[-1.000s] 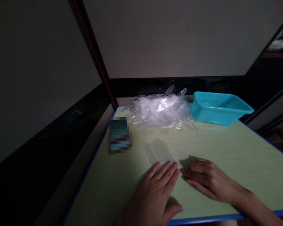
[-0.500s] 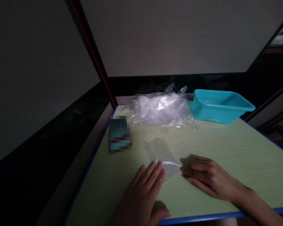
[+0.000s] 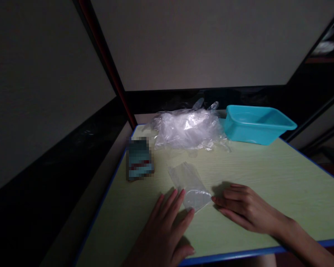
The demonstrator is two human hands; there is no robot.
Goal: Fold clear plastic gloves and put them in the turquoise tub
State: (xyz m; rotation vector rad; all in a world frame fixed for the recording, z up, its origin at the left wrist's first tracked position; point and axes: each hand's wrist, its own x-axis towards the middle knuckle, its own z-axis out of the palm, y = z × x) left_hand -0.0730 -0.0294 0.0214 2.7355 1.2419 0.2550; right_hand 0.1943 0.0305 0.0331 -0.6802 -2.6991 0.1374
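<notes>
A small clear plastic bag (image 3: 193, 183) lies flat on the table with a folded-looking crease across its lower part. My left hand (image 3: 167, 226) rests palm down at its near left, fingers spread, the fingertips touching the bag's edge. On the other side, my right hand (image 3: 246, 207) is curled, with fingertips closed at the bag's right corner. Its palm side is hidden. Behind the bag sits a crumpled heap of clear plastic (image 3: 187, 129).
A turquoise plastic basin (image 3: 253, 133) stands at the back right of the pale, blue-edged table (image 3: 267, 168). At the left edge lies a pixelated flat object (image 3: 140, 159). Grey partition panels (image 3: 197, 44) rise behind and to the left.
My left hand has slid slightly left and its fingers have spread, index finger apart from the others, uncovering more of the bag. The right hand stays at the corner.
</notes>
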